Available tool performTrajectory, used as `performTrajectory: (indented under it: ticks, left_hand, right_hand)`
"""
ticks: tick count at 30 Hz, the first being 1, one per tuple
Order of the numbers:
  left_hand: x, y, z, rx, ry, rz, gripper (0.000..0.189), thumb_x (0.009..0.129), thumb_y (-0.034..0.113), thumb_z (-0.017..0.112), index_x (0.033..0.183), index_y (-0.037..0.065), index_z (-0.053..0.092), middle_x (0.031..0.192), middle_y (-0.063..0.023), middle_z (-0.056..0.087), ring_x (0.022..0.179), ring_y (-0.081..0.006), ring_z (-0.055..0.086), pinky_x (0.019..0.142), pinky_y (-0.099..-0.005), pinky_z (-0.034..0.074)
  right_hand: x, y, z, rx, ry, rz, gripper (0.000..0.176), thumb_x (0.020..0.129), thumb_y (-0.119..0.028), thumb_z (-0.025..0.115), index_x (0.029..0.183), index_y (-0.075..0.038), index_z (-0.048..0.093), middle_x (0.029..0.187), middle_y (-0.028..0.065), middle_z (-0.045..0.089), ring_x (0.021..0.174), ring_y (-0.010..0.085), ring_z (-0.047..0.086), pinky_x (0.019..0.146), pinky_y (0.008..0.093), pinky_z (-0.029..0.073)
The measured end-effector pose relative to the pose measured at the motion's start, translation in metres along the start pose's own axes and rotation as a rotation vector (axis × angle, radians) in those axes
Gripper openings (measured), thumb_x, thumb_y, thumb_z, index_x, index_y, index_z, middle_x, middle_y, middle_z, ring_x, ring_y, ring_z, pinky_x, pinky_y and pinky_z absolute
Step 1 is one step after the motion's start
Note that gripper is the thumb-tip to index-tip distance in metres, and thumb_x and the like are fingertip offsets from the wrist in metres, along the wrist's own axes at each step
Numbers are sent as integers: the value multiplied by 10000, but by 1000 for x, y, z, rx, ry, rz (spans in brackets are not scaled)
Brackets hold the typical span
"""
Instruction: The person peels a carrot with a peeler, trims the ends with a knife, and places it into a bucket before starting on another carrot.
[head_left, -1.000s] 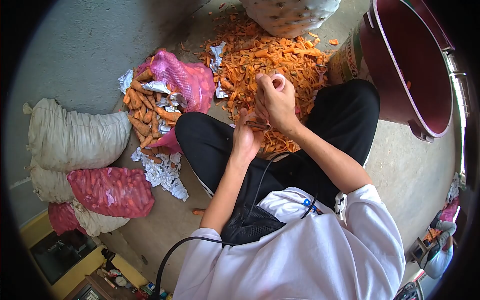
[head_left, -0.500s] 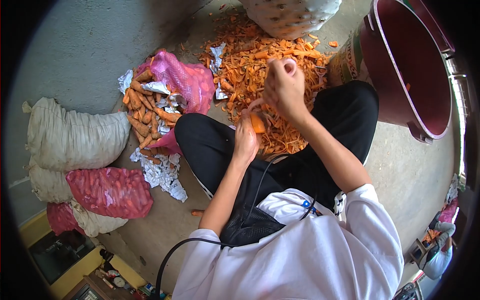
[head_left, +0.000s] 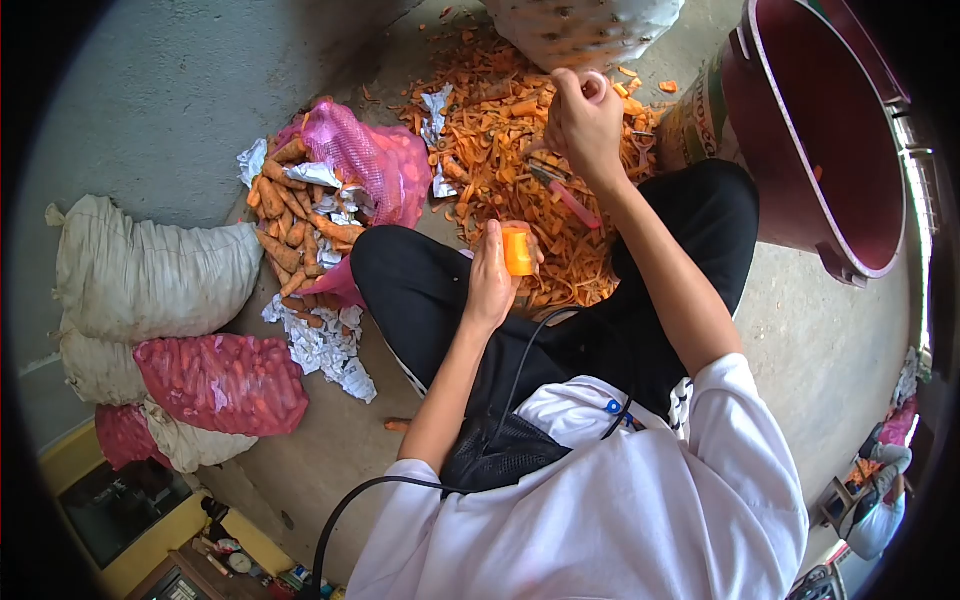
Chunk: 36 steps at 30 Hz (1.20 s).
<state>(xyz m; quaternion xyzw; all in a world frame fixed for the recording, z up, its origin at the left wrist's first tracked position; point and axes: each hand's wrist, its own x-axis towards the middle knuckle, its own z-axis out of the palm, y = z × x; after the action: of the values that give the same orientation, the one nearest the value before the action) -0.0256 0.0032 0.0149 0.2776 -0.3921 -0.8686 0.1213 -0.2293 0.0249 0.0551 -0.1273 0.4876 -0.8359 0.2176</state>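
Observation:
My left hand (head_left: 490, 275) is closed around a peeled carrot (head_left: 518, 251), whose bright orange end points up between thumb and fingers. Up and to the right, my right hand (head_left: 585, 125) makes a fist on a pink peeler (head_left: 594, 87); its ring-shaped handle end pokes out above the fingers, and the rest is mostly hidden. A pink-handled tool (head_left: 575, 205) lies on the peelings below that hand. The heap of carrot peelings (head_left: 500, 150) covers the floor in front of my crossed legs.
Unpeeled carrots (head_left: 285, 225) spill from a pink mesh sack (head_left: 370, 160) at the left, with crumpled paper (head_left: 325, 350). Full sacks (head_left: 155, 270) are stacked farther left. A large maroon tub (head_left: 885, 250) stands at the right. A white sack (head_left: 585, 35) sits beyond the peelings. Another person (head_left: 875, 520) is at lower right.
My right hand has moved up and away from the carrot with the peeler. The carrot now shows more of its orange end, and the pink-handled tool on the heap has come into view.

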Motion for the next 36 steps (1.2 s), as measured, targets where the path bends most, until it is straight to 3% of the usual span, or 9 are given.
performTrajectory:
  ticks: [3,7,10,13,25,29,32,33,36]
  left_hand:
    - [4,0,-2,53,-19,39,375,978,400,397,1041,49,515,851,-57,568,750,-162,574,647,-290,466]
    - [10,-3,-1,-132,221,-63,340,972,376,419,994,60,543,822,-44,574,719,-162,567,636,-303,458]
    - [8,5,-3,-265,37,-87,393,973,407,375,934,61,558,807,-52,583,700,-172,561,626,-309,448]
    - [10,2,-7,-228,82,-120,447,972,436,330,899,61,563,801,-56,591,705,-178,561,619,-319,441]
    - [7,2,5,-260,122,-127,393,976,405,350,990,85,576,922,-53,597,785,-167,575,733,-338,478]
    - [6,4,2,-192,43,-83,395,983,403,337,1016,77,557,887,-52,580,771,-170,566,693,-335,462]
    - [10,6,2,-98,2,32,409,985,417,328,999,70,544,853,-53,567,750,-179,561,647,-329,446]
    - [8,-3,-6,-153,-66,55,414,986,420,323,992,68,540,849,-54,563,742,-182,560,632,-327,441]
    - [8,-6,-8,-158,-69,49,425,987,431,310,993,63,524,846,-58,558,724,-194,564,601,-326,436]
  right_hand:
    - [-23,-13,8,15,-16,34,259,896,-128,541,687,-70,400,469,11,425,321,92,403,298,238,331]
    - [-49,-18,15,172,-24,160,276,900,-122,533,668,-69,393,466,12,412,311,99,384,287,250,309]
    - [-71,-24,26,196,7,307,288,898,-120,526,650,-70,387,464,14,403,299,102,358,279,257,295]
    - [-82,-18,30,198,-30,384,206,922,-141,494,742,-86,412,473,8,364,284,99,319,271,246,273]
    - [-83,-15,29,241,-27,398,214,912,-132,513,734,-84,405,466,7,355,281,101,320,266,247,275]
    - [-79,-11,28,204,-4,368,224,909,-132,518,719,-83,410,469,-1,361,288,100,331,271,248,276]
    - [-45,21,9,-92,148,-139,332,899,-117,520,601,-77,379,466,3,417,306,97,356,287,254,290]
    - [-36,-2,8,167,150,44,347,900,-120,513,582,-88,377,449,1,410,300,94,354,284,255,291]
    - [-29,-13,8,224,25,155,244,919,-164,499,701,-85,425,487,-15,379,303,84,326,271,242,272]
